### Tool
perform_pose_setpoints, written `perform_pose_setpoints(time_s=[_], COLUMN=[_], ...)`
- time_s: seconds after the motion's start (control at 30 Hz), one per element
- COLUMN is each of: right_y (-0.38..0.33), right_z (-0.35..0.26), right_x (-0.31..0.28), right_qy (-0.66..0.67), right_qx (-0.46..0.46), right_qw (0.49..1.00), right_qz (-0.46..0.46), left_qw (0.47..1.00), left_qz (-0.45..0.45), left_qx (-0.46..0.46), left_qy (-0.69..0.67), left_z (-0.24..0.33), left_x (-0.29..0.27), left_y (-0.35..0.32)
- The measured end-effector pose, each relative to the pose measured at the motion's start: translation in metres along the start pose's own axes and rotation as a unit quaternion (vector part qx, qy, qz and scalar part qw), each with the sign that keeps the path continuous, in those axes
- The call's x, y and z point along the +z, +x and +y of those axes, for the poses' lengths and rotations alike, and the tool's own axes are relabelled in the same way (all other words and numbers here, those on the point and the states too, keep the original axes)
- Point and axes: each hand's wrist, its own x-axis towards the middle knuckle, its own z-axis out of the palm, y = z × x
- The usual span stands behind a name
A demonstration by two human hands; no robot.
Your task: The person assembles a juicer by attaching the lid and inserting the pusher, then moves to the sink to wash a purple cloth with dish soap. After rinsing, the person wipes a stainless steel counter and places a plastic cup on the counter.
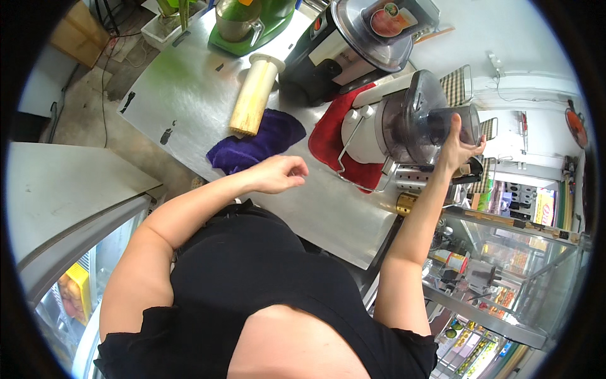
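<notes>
My right hand [459, 148] is wrapped around the clear feed chute [445, 123] of a white juicer [372, 136]. The juicer has a smoky see-through lid and stands on a red cloth [325, 136]. Over the metal table, beside a crumpled purple cloth [274, 139], hovers my left hand [281, 174]. Its fingers are loosely bent and apart, with nothing seen in them. A yellowish-white cylindrical pusher [254, 95] with a flanged end lies with its stained end on the purple cloth.
A large black and silver juicer [353, 47] stands behind, next to a green appliance with a clear jug [238, 22]. The metal table [183, 95] ends at the left above the floor. A gold tin [406, 204] and a glass display case [505, 271] are at the right. An open fridge [82, 278] is lower left.
</notes>
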Motion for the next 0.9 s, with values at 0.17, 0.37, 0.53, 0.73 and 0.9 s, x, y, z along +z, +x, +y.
perform_pose_setpoints(time_s=[0.17, 0.37, 0.53, 0.73, 0.9], right_y=[0.072, 0.101, 0.1, 0.091, 0.115], right_z=[-0.02, -0.021, -0.021, -0.021, 0.012], right_x=[-0.055, -0.021, -0.016, -0.016, -0.025], right_qy=[-0.05, -0.213, -0.152, -0.099, -0.202], right_qx=[-0.075, 0.06, 0.106, 0.084, -0.011], right_qw=[0.988, 0.915, 0.915, 0.93, 0.923], right_qz=[-0.126, -0.337, -0.358, -0.344, -0.328], left_qw=[0.999, 0.996, 0.995, 0.962, 0.878], left_qz=[-0.037, -0.06, 0.088, -0.016, -0.086], left_qx=[0.003, -0.064, -0.056, -0.123, -0.02], left_qy=[0.007, -0.009, -0.005, -0.243, -0.47], left_z=[-0.002, -0.024, -0.032, 0.014, 0.118], left_x=[0.016, 0.036, 0.068, 0.072, 0.037], left_y=[0.016, 0.031, 0.079, 0.121, 0.147])
